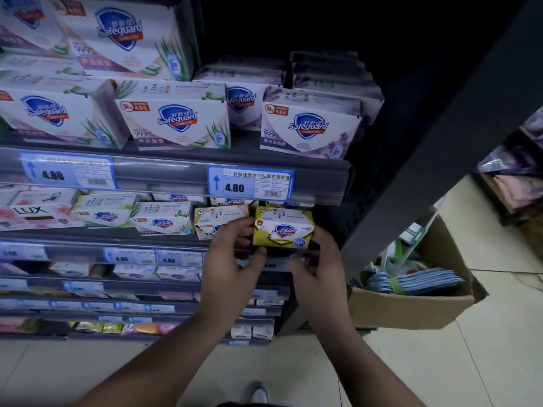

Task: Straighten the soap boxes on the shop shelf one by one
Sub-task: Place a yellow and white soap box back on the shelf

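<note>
A yellow Safeguard soap box (283, 229) stands at the right end of the middle shelf (117, 254), front face toward me. My left hand (232, 259) grips its left edge, fingers on the side and thumb under the bottom corner. My right hand (317, 259) holds its right side and lower edge, fingers curled round it. A second yellow box (217, 220) stands just left of it, partly hidden by my left hand. White Safeguard boxes (163, 220) and a pink Lux box (32, 215) fill the row further left.
The shelf above carries large Safeguard boxes (176, 118) behind a rail with 4.80 price tags (249, 183). Lower shelves hold more small boxes. A dark upright panel (411, 186) borders the shelf on the right. An open cardboard carton (411, 301) sits on the tiled floor beside it.
</note>
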